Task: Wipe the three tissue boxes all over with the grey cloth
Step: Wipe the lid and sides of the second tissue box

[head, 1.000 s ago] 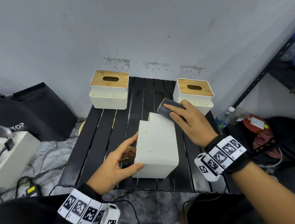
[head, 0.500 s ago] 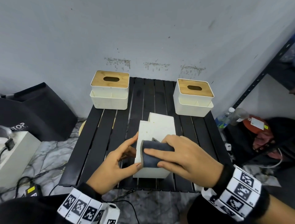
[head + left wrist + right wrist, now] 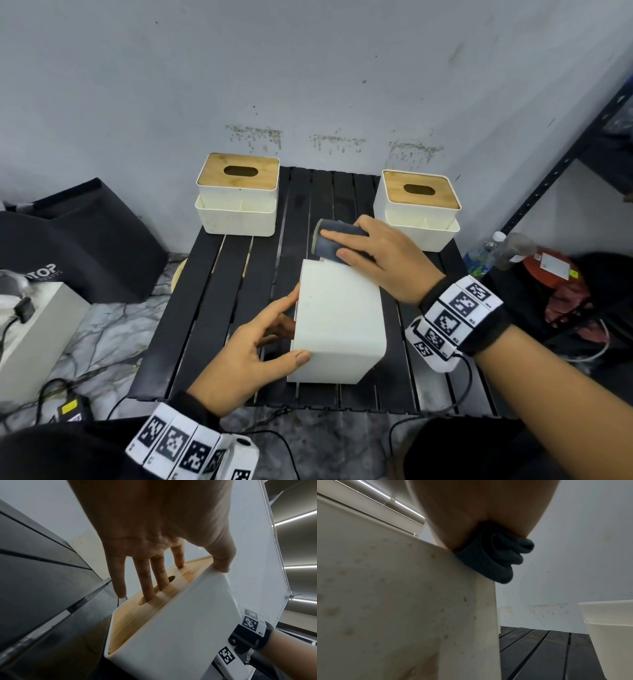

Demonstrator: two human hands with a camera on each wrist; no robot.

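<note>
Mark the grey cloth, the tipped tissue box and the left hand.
grey cloth (image 3: 330,244): head view, rolled side by the fingers.
tipped tissue box (image 3: 339,320): head view, upturned white face.
left hand (image 3: 246,353): head view, back of the hand.

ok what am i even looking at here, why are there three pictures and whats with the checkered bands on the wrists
No machine here: a person works with bare hands, wearing three cameras. The large picture comes from a head camera looking down; the other two come from cameras on the checkered wristbands, each looking along its hand.

On the black slatted table stand two tissue boxes with wooden lids, back left and back right. A third tissue box lies tipped on its side in the middle. The left hand holds it, thumb on its upper face and two fingers poked into the lid's slot. The right hand presses the folded grey cloth on the box's far end.
</note>
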